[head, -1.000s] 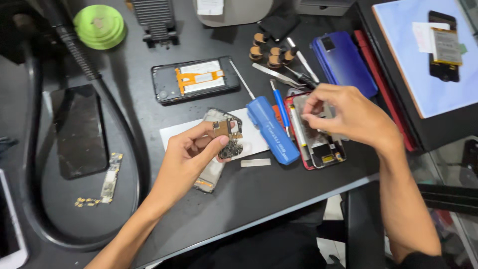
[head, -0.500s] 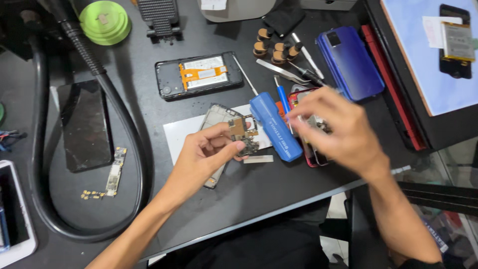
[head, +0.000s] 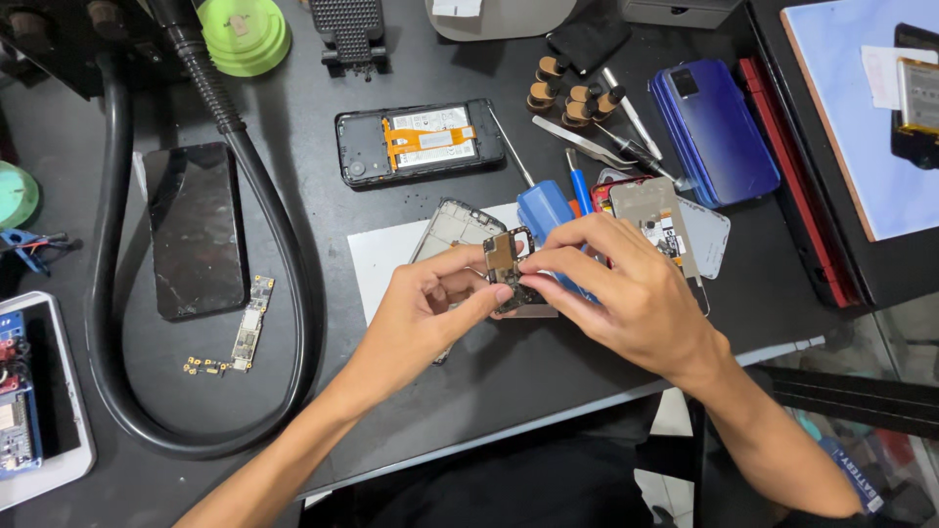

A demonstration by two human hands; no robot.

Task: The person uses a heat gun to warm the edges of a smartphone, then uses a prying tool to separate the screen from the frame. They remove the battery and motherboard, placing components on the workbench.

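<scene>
My left hand and my right hand meet over a white sheet on the dark bench. Together they pinch a small phone circuit board, held upright between the fingertips. Under the hands lies a grey phone frame, partly hidden. A blue-handled screwdriver lies just behind my right fingers. To the right sits an opened phone with a red rim.
An opened phone with an orange flex cable lies behind. A cracked black screen, a loose board, a thick black hose, tweezers, a blue phone back and a green disc surround the work spot. Bench edge runs close to me.
My right hand has left the red-rimmed phone and moved left to join the left hand on the small board. The left hand has lifted the board slightly.
</scene>
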